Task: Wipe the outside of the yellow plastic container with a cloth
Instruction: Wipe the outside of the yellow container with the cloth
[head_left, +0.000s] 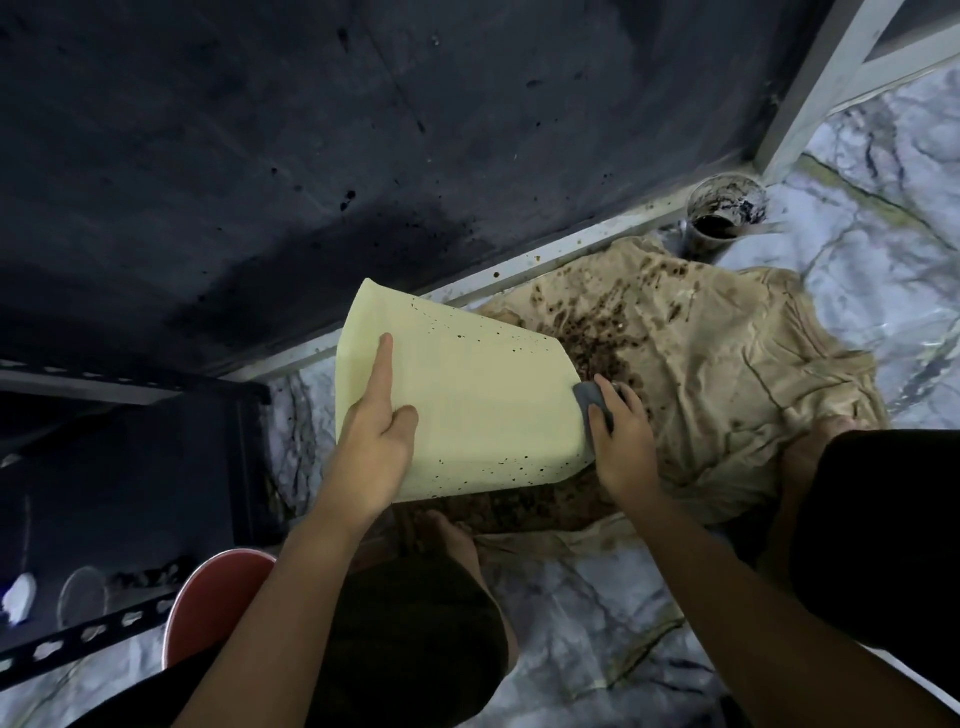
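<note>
The yellow plastic container (467, 395) is held tilted above the floor, one broad pale side facing me, speckled with small dark spots near its edges. My left hand (376, 436) grips its left side, forefinger stretched up the face and thumb pressed on it. My right hand (618, 436) presses a small grey cloth (592, 402) against the container's right edge. Most of the cloth is hidden under my fingers.
A stained beige sheet (701, 364) lies on the marbled floor under the container. A dirty cup (724, 213) stands by a white frame post. A dark wall fills the upper left; a black metal rack (104, 519) and a red stool (208, 603) are at left. My bare feet rest on the sheet.
</note>
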